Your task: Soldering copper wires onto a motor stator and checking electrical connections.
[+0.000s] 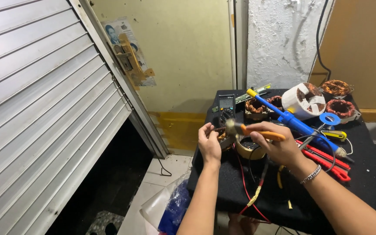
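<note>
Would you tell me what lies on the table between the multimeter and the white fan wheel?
In the head view, between the multimeter and the fan wheel sit copper-wound coils, with the blue desoldering pump slanting across above them.

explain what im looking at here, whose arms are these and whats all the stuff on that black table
There is one picture, taken by a camera worn on a person's head and looking down, so the two bare arms reaching in from the bottom are that person's own.

The left hand holds a small copper-wound coil, mostly hidden behind the fingers. The right hand, with a bracelet at the wrist, grips an orange-handled tool whose tip points at that coil.

The black table carries a multimeter with red and black leads, a roll of tape, a blue soldering iron, red-handled pliers, a white motor part and several more copper coils.

To the left is a metal roller shutter, half raised; behind is a yellowish wall.
</note>
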